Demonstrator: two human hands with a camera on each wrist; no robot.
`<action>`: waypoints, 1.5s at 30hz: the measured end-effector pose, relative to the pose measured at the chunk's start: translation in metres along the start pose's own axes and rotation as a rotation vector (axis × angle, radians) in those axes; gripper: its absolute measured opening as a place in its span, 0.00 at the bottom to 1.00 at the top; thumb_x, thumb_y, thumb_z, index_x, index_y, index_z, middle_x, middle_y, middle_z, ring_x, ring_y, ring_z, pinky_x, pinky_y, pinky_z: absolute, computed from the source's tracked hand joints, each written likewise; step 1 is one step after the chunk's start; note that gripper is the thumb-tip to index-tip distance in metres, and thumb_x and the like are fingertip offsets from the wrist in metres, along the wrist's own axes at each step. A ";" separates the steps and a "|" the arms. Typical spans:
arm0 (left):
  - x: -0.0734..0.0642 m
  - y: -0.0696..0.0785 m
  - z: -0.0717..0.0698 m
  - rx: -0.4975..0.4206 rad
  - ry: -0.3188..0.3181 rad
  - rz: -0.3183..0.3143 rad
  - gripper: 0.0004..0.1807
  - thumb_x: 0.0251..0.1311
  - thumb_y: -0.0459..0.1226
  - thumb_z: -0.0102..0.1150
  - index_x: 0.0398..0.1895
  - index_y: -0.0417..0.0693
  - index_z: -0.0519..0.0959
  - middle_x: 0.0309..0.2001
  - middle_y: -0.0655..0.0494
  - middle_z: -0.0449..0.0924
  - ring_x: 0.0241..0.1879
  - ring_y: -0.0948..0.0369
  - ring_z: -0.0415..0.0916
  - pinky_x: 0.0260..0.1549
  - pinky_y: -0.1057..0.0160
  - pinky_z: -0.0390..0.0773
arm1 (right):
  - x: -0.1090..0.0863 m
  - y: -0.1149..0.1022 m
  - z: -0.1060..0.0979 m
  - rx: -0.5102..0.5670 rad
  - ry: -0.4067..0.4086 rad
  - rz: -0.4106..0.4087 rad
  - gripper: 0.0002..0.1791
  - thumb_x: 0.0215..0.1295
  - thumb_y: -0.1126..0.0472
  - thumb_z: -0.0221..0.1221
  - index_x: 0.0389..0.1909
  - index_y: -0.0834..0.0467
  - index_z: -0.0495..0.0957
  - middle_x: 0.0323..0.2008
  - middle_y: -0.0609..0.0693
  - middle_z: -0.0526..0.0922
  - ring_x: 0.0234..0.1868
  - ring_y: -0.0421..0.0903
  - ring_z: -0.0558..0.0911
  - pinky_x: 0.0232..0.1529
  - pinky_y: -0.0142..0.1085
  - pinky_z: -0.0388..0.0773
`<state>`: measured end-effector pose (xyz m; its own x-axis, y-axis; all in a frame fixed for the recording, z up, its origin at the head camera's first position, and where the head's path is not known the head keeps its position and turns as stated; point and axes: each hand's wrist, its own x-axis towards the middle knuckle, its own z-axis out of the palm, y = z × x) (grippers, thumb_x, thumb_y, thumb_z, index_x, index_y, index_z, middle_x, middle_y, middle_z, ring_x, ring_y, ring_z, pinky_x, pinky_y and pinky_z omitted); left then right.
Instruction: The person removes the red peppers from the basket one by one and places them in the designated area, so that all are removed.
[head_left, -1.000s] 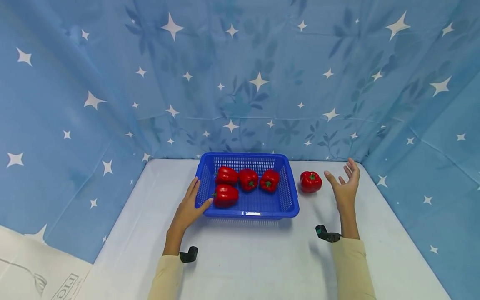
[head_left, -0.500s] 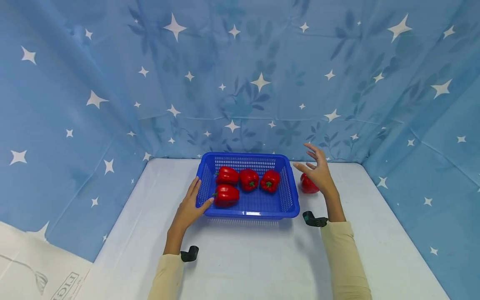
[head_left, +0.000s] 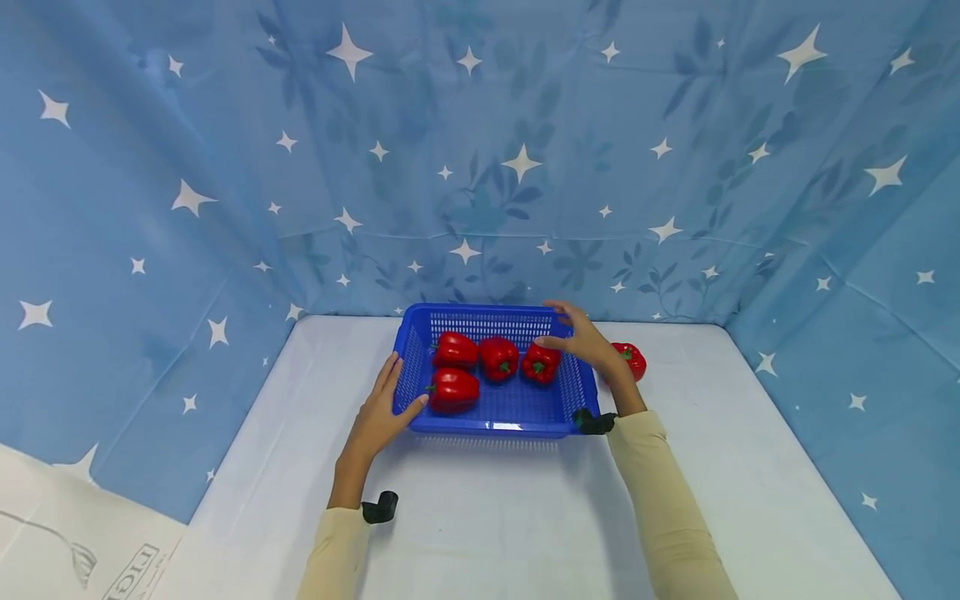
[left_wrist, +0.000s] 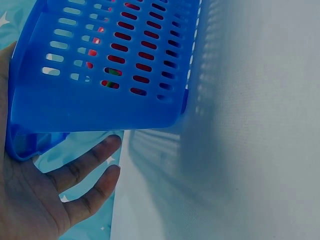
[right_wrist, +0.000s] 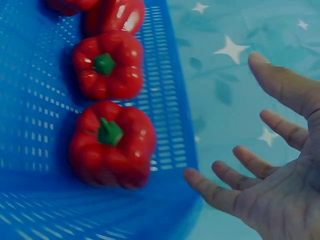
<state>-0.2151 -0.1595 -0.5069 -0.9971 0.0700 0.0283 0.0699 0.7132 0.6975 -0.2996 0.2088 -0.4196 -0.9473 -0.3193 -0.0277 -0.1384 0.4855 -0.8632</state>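
Observation:
A blue slotted plastic basket [head_left: 517,408] holds several red bell peppers with green stems. My left hand [head_left: 377,419] rests at its front left corner, fingers along the left rim and thumb by the front rim. Two fingers of the left hand [left_wrist: 85,175] stretch out away from the basket wall in the left wrist view. Over the basket's right side hovers my right hand [head_left: 588,340], fingers spread and nothing in it. Its thumb overlaps the rightmost bell pepper [head_left: 540,364] in the head view. Outside the basket sits another bell pepper [head_left: 633,360], partly hidden behind the right wrist.
The basket stands on a white-covered table [head_left: 480,517]. A blue curtain [head_left: 480,150] with white stars hangs behind it and along both sides. Printed pale cloth [head_left: 82,533] shows at the lower left. Each wrist carries a small black camera [head_left: 380,507].
My right hand has moved left from beside the outside pepper, passing over it, to above the basket's right side. The left hand, basket and peppers have stayed in place.

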 end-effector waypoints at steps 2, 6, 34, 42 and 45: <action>0.000 0.000 0.001 -0.002 0.002 0.002 0.51 0.59 0.65 0.53 0.79 0.59 0.41 0.80 0.61 0.33 0.77 0.43 0.44 0.64 0.32 0.59 | 0.009 0.012 0.005 -0.008 -0.010 0.009 0.44 0.61 0.52 0.65 0.74 0.56 0.55 0.75 0.65 0.50 0.75 0.68 0.52 0.68 0.66 0.57; 0.002 0.000 0.003 -0.003 0.010 0.020 0.52 0.59 0.65 0.53 0.79 0.59 0.42 0.80 0.60 0.34 0.77 0.43 0.45 0.63 0.31 0.61 | 0.014 0.020 0.012 -0.069 -0.030 0.033 0.44 0.60 0.51 0.66 0.73 0.57 0.56 0.75 0.65 0.50 0.75 0.69 0.52 0.67 0.66 0.60; -0.001 -0.003 0.005 -0.022 0.045 0.020 0.51 0.59 0.64 0.54 0.79 0.57 0.45 0.80 0.61 0.36 0.76 0.41 0.48 0.62 0.32 0.62 | 0.029 0.015 0.026 -0.170 -0.188 0.356 0.50 0.60 0.59 0.67 0.77 0.55 0.47 0.73 0.67 0.55 0.70 0.70 0.62 0.57 0.65 0.73; 0.000 -0.003 0.008 -0.023 0.050 0.030 0.51 0.59 0.65 0.54 0.79 0.57 0.45 0.80 0.62 0.36 0.76 0.41 0.49 0.63 0.33 0.63 | 0.031 0.019 0.028 -0.169 -0.207 0.395 0.50 0.60 0.59 0.67 0.77 0.56 0.46 0.73 0.66 0.55 0.70 0.69 0.62 0.59 0.61 0.74; -0.001 -0.004 0.008 -0.018 0.055 0.034 0.51 0.59 0.65 0.54 0.79 0.57 0.46 0.80 0.61 0.38 0.76 0.42 0.49 0.63 0.34 0.63 | 0.031 0.022 0.029 -0.158 -0.208 0.401 0.50 0.60 0.59 0.67 0.77 0.56 0.46 0.72 0.66 0.55 0.70 0.69 0.61 0.59 0.62 0.73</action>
<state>-0.2145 -0.1568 -0.5148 -0.9943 0.0556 0.0911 0.1040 0.6985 0.7080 -0.3235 0.1856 -0.4538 -0.8591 -0.2302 -0.4572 0.1684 0.7164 -0.6771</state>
